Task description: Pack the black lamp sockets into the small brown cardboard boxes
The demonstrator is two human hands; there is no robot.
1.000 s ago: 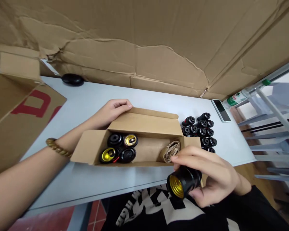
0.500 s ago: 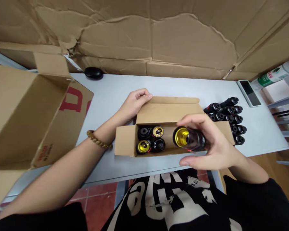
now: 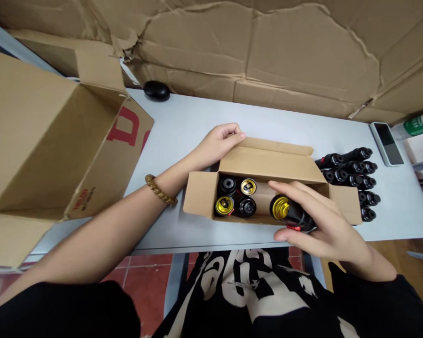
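My right hand [image 3: 324,225] grips a black bottle-like cylinder [image 3: 298,217], its shiny gold hollow end tilted up to the left, over the right half of a small open carton [image 3: 202,193]. Fingers lie on its far side and the thumb on the near side. My left hand [image 3: 222,143] is closed with thumb and fingertips at the left corner of the carton's raised back flap [image 3: 271,161]. Inside the carton's left end stand several such cylinders; a gold end [image 3: 224,205] and a black capped end [image 3: 247,206] face up. The carton's floor is partly hidden by my right hand.
More black cylinders [image 3: 352,166] lie grouped right of the carton on the white table [image 3: 190,112]. A phone-like device [image 3: 387,144] and a plastic bottle [image 3: 416,126] are beyond them. A large open box [image 3: 102,155] stands left, a black mouse-like object [image 3: 156,90] behind it.
My view has shifted, so the scene sits further right. My right hand has lowered the black cylinder closer to the carton's opening. My left hand stays at the back flap.
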